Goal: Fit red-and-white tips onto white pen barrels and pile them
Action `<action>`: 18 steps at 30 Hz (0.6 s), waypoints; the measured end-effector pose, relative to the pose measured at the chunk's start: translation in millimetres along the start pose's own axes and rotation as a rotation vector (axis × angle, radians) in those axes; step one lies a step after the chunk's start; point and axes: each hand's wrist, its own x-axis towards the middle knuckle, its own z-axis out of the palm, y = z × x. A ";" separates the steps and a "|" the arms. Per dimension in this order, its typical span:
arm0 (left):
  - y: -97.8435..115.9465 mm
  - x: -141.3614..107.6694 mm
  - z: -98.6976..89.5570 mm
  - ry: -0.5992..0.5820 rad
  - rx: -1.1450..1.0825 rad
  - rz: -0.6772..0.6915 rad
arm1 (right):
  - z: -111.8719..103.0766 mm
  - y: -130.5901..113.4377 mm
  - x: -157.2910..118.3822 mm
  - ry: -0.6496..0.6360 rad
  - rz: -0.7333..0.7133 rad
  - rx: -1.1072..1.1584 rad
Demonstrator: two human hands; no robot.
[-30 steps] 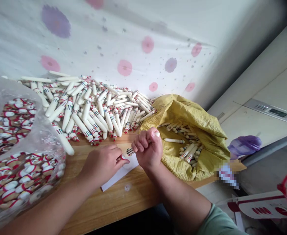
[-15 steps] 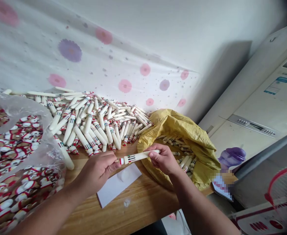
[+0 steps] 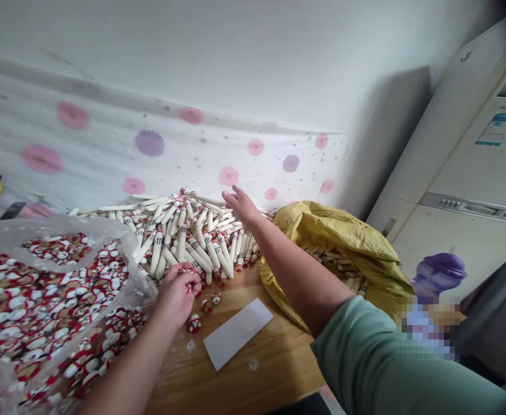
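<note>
Curled around a small red-and-white figure (image 3: 188,287), my left hand (image 3: 178,294) is low at the near edge of a pile of white pens (image 3: 181,233). My right hand (image 3: 241,204) is stretched over the back right of the pile, fingers apart, with nothing visible in it. Several small red-and-white figures (image 3: 195,323) lie loose on the wooden table (image 3: 231,383) beside my left hand. A white card (image 3: 238,333) rests flat to their right.
An open clear plastic bag (image 3: 132,253) full of small figures (image 3: 54,294) fills the left. At the right, a yellow sack (image 3: 352,230) holds more pens. Behind stands a wall with a flowered sheet (image 3: 201,144); a white appliance (image 3: 464,196) is at far right.
The pen held between both hands is gone from them. My right hand has moved up and left over the pile. My left hand now holds a figure, and loose figures show on the table.
</note>
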 end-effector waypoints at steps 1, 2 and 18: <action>0.1 1.8 -0.6 0.012 0.001 -0.008 | 1.8 -0.6 3.9 0.047 -0.026 -0.076; 0.0 3.0 -1.0 0.023 -0.001 -0.021 | -1.8 0.5 2.5 0.062 -0.055 -0.148; -0.8 -0.9 2.5 -0.151 0.169 -0.146 | -238.2 82.0 -137.0 -0.314 0.383 -1.150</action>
